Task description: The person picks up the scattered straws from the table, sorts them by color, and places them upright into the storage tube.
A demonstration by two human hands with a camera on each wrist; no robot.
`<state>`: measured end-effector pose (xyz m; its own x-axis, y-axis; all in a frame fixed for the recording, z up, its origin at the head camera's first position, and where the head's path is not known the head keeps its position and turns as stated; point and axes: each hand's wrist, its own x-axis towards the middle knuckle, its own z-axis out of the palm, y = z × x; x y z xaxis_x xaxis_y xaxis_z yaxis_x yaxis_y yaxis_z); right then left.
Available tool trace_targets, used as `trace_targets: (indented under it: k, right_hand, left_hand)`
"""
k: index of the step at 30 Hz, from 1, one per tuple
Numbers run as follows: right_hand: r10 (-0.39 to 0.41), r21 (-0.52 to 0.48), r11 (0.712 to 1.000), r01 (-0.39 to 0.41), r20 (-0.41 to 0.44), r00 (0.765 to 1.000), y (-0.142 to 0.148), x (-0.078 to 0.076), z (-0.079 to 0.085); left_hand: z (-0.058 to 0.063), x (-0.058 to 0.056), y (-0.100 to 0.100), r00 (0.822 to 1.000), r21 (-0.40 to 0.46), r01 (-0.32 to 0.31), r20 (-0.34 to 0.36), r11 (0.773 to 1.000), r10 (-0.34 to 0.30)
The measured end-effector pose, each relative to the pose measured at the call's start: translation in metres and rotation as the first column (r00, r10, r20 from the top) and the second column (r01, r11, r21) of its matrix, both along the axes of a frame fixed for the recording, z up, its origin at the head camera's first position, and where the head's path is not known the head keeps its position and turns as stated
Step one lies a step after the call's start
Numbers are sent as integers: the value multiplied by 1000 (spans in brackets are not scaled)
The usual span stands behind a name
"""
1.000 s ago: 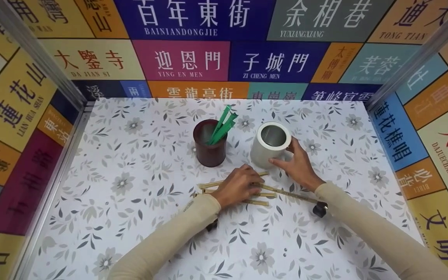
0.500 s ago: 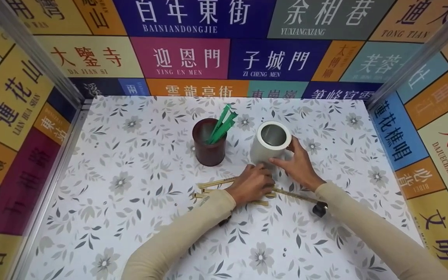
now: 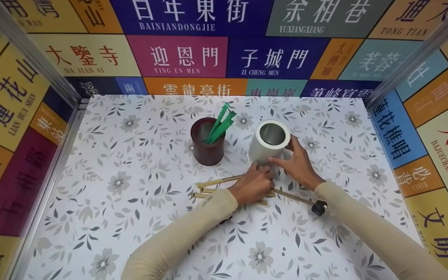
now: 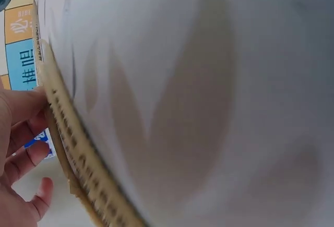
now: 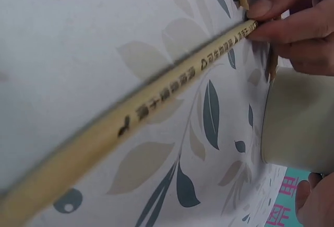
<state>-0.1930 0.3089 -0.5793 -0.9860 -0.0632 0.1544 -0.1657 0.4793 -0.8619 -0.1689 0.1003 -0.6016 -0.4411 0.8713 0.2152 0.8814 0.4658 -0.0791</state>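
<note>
My left hand [image 3: 253,186] pinches the end of a tan wrapped straw [image 5: 167,91] between thumb and forefinger, close to the table. Printed lettering runs along this straw, which slants right towards my right wrist. Several more tan wrapped straws [image 3: 218,181] lie under and beside the left hand, partly covered by it. My right hand [image 3: 301,167] grips the white cylindrical holder [image 3: 262,151] from the right side, thumb at the front and fingers behind. The holder stands upright, and its visible inside shows no straws. In the left wrist view, straws [image 4: 86,156] pass beside the left fingers.
A dark brown cup [image 3: 208,153] holding several green wrapped straws [image 3: 221,126] stands left of the white holder. A black wrist device [image 3: 319,208] sits below the right sleeve. Panels with lettering [image 3: 187,56] enclose the floral tabletop [image 3: 119,217] at the back and sides.
My left hand has moved right over the tan straws, closer to the white holder, leaving more of their left ends uncovered. My right hand stays on the holder.
</note>
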Motion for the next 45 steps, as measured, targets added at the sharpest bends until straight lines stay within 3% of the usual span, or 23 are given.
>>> trace_targets:
  k: [4, 9, 11, 14, 17, 20, 27, 32, 42, 45]
  right_hand:
    - [7, 0, 1000, -7, -2, 1000, 1, -3, 3]
    - [28, 18, 999, -28, 2, 1000, 3, -4, 6]
    - [38, 20, 999, -38, 5, 999, 4, -5, 7]
    - [49, 19, 999, -50, 10, 999, 6, -5, 7]
    - [51, 13, 999, -51, 12, 999, 8, -5, 8]
    - [52, 19, 998, -52, 12, 999, 10, -5, 8]
    - [37, 20, 999, -38, 29, 999, 10, -2, 7]
    - [32, 26, 999, -33, 32, 999, 9, -1, 5]
    - [44, -5, 999, -44, 34, 998, 6, 1, 3]
    - [36, -9, 999, -36, 33, 999, 3, 0, 3]
  left_hand:
    - [12, 2, -21, 995, 1, 23, -102, 1000, -23]
    - [26, 5, -62, 987, 61, 40, -157, 997, -30]
    - [30, 7, -79, 989, 111, 29, -147, 993, -12]
    - [37, 10, -99, 997, 240, -8, -72, 971, 26]
    - [49, 9, -111, 998, 390, -59, 59, 919, 39]
    - [66, 5, -115, 982, 502, -115, 188, 857, 22]
    - [105, -19, -104, 908, 635, -238, 413, 735, -63]
    - [116, -33, -86, 865, 703, -286, 482, 651, -141]
    - [123, -57, -42, 839, 742, -387, 529, 547, -125]
    - [119, -63, -31, 830, 745, -406, 543, 528, -129]
